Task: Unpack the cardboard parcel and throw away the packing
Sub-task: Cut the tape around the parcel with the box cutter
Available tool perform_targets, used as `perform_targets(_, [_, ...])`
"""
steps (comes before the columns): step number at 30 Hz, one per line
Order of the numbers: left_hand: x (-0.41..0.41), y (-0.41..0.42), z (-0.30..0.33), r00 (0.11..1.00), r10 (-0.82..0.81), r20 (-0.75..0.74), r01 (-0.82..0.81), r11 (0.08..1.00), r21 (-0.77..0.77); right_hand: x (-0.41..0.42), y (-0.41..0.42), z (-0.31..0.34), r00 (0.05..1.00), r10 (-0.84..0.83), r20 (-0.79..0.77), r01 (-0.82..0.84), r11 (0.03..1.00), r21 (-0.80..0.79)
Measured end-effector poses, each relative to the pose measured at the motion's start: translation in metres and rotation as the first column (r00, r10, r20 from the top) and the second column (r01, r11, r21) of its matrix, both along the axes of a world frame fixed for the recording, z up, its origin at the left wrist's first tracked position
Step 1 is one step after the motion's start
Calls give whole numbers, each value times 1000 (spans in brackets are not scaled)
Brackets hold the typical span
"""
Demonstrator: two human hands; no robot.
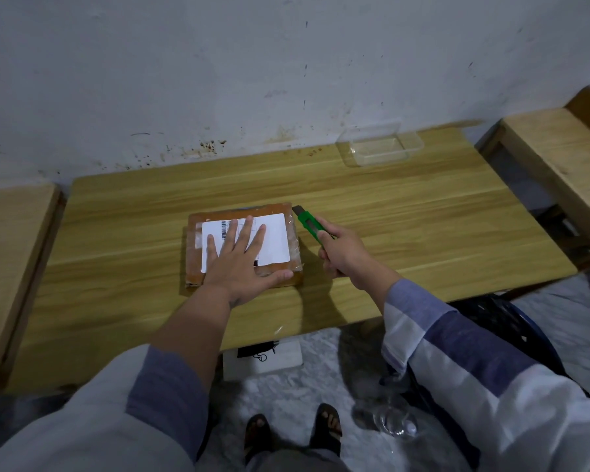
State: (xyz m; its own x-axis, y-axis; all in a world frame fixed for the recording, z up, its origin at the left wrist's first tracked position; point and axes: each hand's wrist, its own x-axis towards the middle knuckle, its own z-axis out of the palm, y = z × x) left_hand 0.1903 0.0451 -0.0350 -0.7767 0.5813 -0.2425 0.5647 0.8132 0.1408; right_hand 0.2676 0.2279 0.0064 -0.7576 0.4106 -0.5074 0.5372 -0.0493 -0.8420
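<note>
A flat brown cardboard parcel [194, 267], wrapped in clear tape and bearing a white shipping label [276, 240], lies in the middle of the wooden table [406, 240]. My left hand [241, 264] rests flat on top of it with the fingers spread. My right hand [343, 252] is just to the right of the parcel and grips a green utility knife [310, 224]. The knife's tip points toward the parcel's far right corner.
A clear plastic container [378, 144] stands at the table's back right by the wall. Wooden benches flank the table on the left [11, 260] and right [559, 155]. Below the table are a white box [263, 359], a dark basket [511, 332] and a clear bottle [394, 420].
</note>
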Motion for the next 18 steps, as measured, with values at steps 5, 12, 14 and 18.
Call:
perform_targets(5, [-2,0,-1,1000,0,-2,0,1000,6,13,-1,-5,997,69,23,-71,994,82])
perform_targets(12, [0,0,-2,1000,-1,-5,1,1000,5,32,2,-12,999,4,33,-1,997,-79])
perform_targets(14, [2,0,-1,1000,-2,-2,2,1000,13,30,3,-12,999,-47,25,50,992,-120])
perform_targets(18, [3,0,1,1000,-1,-12,1,1000,12,15,0,-12,996,-91,6,91,983,-162])
